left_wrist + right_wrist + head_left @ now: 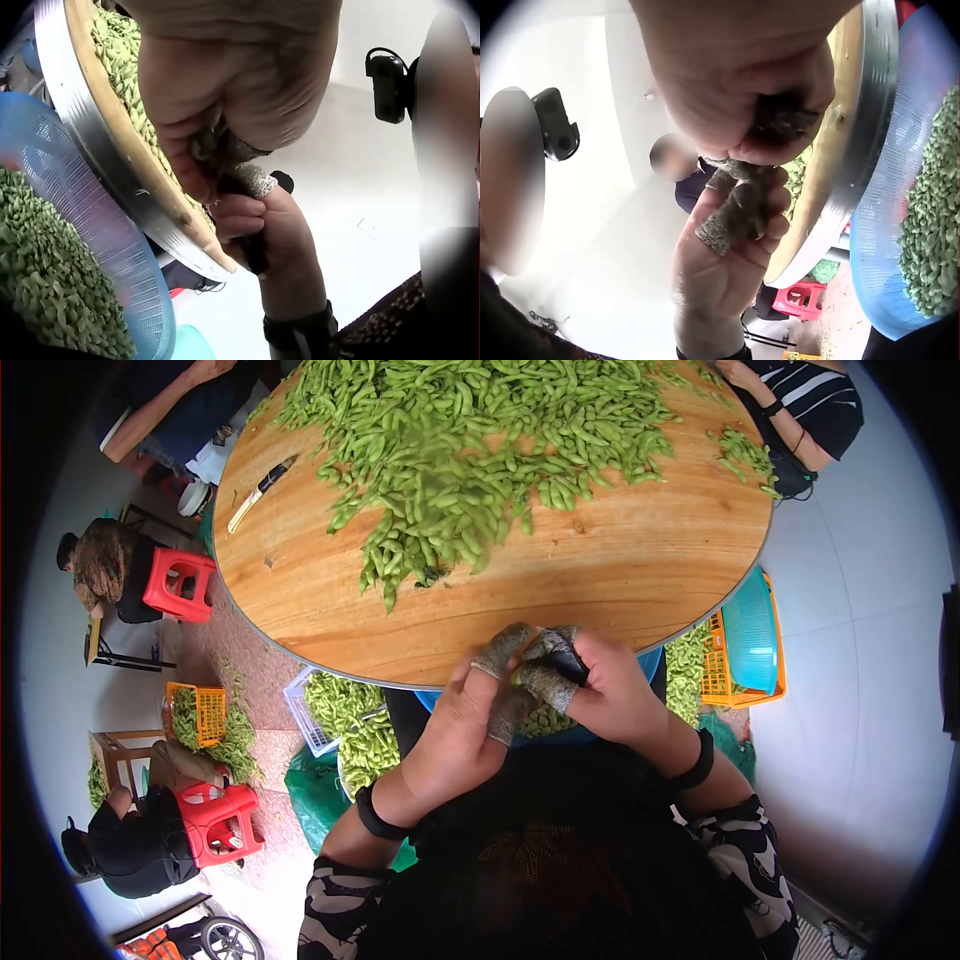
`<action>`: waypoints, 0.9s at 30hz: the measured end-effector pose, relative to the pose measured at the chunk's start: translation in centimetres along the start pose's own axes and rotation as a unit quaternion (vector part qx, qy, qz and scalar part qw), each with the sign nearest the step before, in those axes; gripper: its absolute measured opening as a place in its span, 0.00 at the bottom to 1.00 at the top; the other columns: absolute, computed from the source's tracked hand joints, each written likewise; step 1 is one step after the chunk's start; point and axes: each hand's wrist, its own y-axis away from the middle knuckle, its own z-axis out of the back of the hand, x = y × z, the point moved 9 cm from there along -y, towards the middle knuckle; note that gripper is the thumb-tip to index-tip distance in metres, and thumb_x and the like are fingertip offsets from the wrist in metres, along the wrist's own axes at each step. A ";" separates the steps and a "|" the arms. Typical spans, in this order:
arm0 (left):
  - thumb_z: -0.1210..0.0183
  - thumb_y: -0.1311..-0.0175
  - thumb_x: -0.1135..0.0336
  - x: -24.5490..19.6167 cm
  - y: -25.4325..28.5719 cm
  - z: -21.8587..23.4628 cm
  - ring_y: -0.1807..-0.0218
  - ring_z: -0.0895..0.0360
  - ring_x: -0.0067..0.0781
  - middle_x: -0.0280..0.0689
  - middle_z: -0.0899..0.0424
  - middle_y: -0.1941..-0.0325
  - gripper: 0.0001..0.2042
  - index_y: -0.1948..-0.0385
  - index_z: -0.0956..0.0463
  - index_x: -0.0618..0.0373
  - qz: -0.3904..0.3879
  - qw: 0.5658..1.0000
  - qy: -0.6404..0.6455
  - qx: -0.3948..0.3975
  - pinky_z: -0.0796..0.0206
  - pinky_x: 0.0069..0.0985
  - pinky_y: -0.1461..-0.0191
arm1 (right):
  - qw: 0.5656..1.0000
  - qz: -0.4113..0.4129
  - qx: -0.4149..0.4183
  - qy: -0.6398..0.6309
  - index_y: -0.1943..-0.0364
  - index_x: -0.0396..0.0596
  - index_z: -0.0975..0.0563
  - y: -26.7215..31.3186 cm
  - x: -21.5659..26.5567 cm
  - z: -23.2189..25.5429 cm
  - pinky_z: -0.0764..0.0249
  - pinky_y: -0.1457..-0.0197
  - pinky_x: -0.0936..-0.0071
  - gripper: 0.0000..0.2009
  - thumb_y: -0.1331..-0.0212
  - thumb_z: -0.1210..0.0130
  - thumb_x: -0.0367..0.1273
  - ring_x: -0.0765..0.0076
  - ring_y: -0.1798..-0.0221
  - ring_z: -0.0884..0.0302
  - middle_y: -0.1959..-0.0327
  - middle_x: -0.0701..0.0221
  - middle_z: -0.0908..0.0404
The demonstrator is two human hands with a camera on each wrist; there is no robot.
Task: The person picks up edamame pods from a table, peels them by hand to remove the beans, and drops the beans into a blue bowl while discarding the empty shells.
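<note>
While green pods (470,460) are heaped over the far and middle part of the round wooden table (620,550), shelled beans (52,277) are held in a blue basket (142,277) below its near edge. Pods are also contained in a white crate (303,712) at the near left and an orange crate (720,675) at the near right, with a turquoise basket (750,635) set against the latter. More are seen in an orange basket (211,715) on the floor, farther left. A knife (262,492) is laid on the table's left side.

Both hands are brought together at the near edge, above the blue basket, with covers worn on several fingers. By the left hand (460,725), a partly hidden pod (206,142) is pinched between thumb and fingers. In the right hand (622,690), a dark object (568,663) is gripped by curled fingers; what it is cannot be told.
</note>
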 end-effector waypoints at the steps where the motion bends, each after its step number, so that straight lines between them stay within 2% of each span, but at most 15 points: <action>1: 0.50 0.47 0.88 -1.2 0.0 0.5 0.53 0.25 0.40 0.46 0.29 0.48 0.34 0.34 0.45 0.59 -0.060 0.992 -0.108 -0.033 0.30 0.29 0.48 | 1.000 0.002 -0.003 -0.001 0.60 0.38 0.25 -0.1 0.2 0.0 0.25 0.65 0.68 0.14 0.48 0.38 0.31 0.62 0.69 0.18 0.70 0.59 0.19; 2: 0.51 0.47 0.88 -2.5 0.2 0.8 0.55 0.26 0.35 0.43 0.30 0.53 0.33 0.35 0.43 0.59 -0.120 0.967 -0.214 -0.065 0.29 0.27 0.51 | 1.000 0.007 -0.012 0.013 0.60 0.39 0.25 -0.2 0.6 0.1 0.26 0.67 0.70 0.14 0.48 0.38 0.31 0.66 0.71 0.19 0.72 0.61 0.19; 4: 0.51 0.49 0.88 -2.6 0.2 0.8 0.55 0.27 0.37 0.43 0.32 0.54 0.34 0.35 0.44 0.60 -0.122 0.964 -0.228 -0.062 0.29 0.27 0.51 | 0.999 0.014 -0.025 0.024 0.60 0.39 0.25 -0.3 1.7 0.5 0.27 0.70 0.72 0.13 0.47 0.39 0.31 0.69 0.73 0.20 0.74 0.64 0.20; 6: 0.51 0.50 0.88 -2.4 0.4 0.7 0.54 0.29 0.38 0.43 0.34 0.56 0.35 0.34 0.45 0.60 -0.121 0.961 -0.239 -0.061 0.30 0.27 0.51 | 0.962 -0.216 0.068 -0.154 0.61 0.41 0.25 0.3 -1.2 -1.4 0.31 0.75 0.78 0.11 0.45 0.40 0.31 0.79 0.77 0.25 0.77 0.71 0.22; 9: 0.53 0.49 0.89 -2.2 0.7 0.8 0.54 0.29 0.35 0.41 0.33 0.56 0.34 0.34 0.45 0.60 -0.137 0.964 -0.218 -0.075 0.30 0.28 0.52 | 0.926 -0.248 0.073 -0.274 0.61 0.42 0.25 0.6 -1.1 -2.1 0.36 0.78 0.83 0.09 0.43 0.41 0.30 0.86 0.79 0.30 0.79 0.76 0.25; 11: 0.54 0.42 0.84 -0.2 0.8 1.0 0.55 0.28 0.37 0.43 0.32 0.52 0.30 0.34 0.44 0.59 -0.062 0.994 -0.053 -0.079 0.31 0.26 0.52 | 0.939 -0.228 0.067 -0.250 0.61 0.42 0.25 0.5 -0.9 -2.1 0.34 0.76 0.82 0.09 0.44 0.41 0.29 0.85 0.78 0.29 0.78 0.75 0.25; 12: 0.54 0.42 0.84 -0.3 0.8 0.9 0.55 0.28 0.37 0.43 0.32 0.52 0.30 0.34 0.44 0.59 -0.064 0.994 -0.054 -0.077 0.31 0.26 0.52 | 0.950 -0.208 0.061 -0.225 0.61 0.42 0.25 0.4 -0.7 -2.0 0.32 0.74 0.82 0.09 0.44 0.40 0.28 0.84 0.77 0.28 0.78 0.75 0.24; 13: 0.55 0.40 0.83 0.4 0.7 0.8 0.56 0.28 0.33 0.40 0.31 0.53 0.27 0.35 0.43 0.58 -0.032 0.996 0.042 -0.076 0.31 0.24 0.53 | 0.950 -0.207 0.059 -0.226 0.61 0.42 0.25 0.6 -0.8 -2.2 0.32 0.74 0.82 0.09 0.44 0.40 0.28 0.84 0.77 0.28 0.78 0.75 0.24; 14: 0.57 0.37 0.82 1.1 0.7 0.7 0.58 0.27 0.28 0.37 0.30 0.53 0.25 0.36 0.42 0.58 0.002 0.988 0.138 -0.076 0.31 0.22 0.55 | 0.967 -0.118 0.047 -0.222 0.61 0.43 0.25 0.2 0.2 -2.1 0.30 0.70 0.81 0.09 0.45 0.40 0.28 0.83 0.75 0.27 0.77 0.75 0.23; 15: 0.57 0.37 0.82 1.1 0.7 0.8 0.58 0.27 0.28 0.37 0.30 0.53 0.25 0.36 0.42 0.58 0.002 0.988 0.138 -0.075 0.31 0.22 0.55 | 0.975 -0.029 0.037 -0.215 0.62 0.43 0.25 0.2 1.3 -1.9 0.29 0.67 0.80 0.10 0.46 0.39 0.28 0.82 0.72 0.26 0.76 0.74 0.22; 18: 0.60 0.35 0.81 2.6 0.8 0.6 0.62 0.27 0.24 0.33 0.28 0.55 0.23 0.36 0.41 0.57 0.087 0.960 0.260 -0.055 0.32 0.19 0.56 | 0.992 0.008 0.019 -0.128 0.62 0.42 0.25 1.0 0.5 -1.6 0.27 0.62 0.77 0.11 0.48 0.38 0.28 0.80 0.68 0.24 0.73 0.73 0.21; 21: 0.58 0.39 0.83 3.7 1.1 0.5 0.60 0.24 0.29 0.36 0.26 0.56 0.26 0.36 0.41 0.57 0.132 0.970 0.197 -0.056 0.31 0.23 0.54 | 0.996 0.013 0.034 -0.080 0.63 0.42 0.25 1.1 1.0 -1.7 0.27 0.63 0.75 0.12 0.48 0.37 0.30 0.78 0.67 0.24 0.71 0.70 0.21; 23: 0.53 0.44 0.85 2.1 1.5 0.9 0.54 0.22 0.40 0.43 0.25 0.53 0.29 0.36 0.41 0.59 -0.057 0.991 -0.082 -0.086 0.30 0.28 0.51 | 0.998 0.001 0.019 -0.065 0.63 0.42 0.25 1.2 0.1 -1.7 0.28 0.64 0.74 0.12 0.48 0.36 0.32 0.75 0.69 0.24 0.72 0.68 0.22; 25: 0.51 0.46 0.85 1.6 1.6 0.4 0.52 0.23 0.46 0.46 0.25 0.52 0.30 0.36 0.40 0.59 -0.042 0.992 -0.095 -0.067 0.30 0.30 0.50 | 0.999 -0.011 0.002 -0.047 0.64 0.42 0.26 1.3 -0.1 -1.2 0.28 0.64 0.74 0.13 0.49 0.36 0.33 0.72 0.71 0.24 0.73 0.66 0.22; 27: 0.49 0.48 0.86 1.0 1.7 -0.1 0.50 0.23 0.52 0.49 0.25 0.51 0.32 0.37 0.40 0.59 -0.027 0.993 -0.107 -0.047 0.30 0.32 0.49 | 0.994 -0.058 0.066 0.057 0.61 0.41 0.25 2.0 -0.2 -1.6 0.27 0.62 0.73 0.13 0.48 0.37 0.30 0.73 0.65 0.22 0.66 0.68 0.20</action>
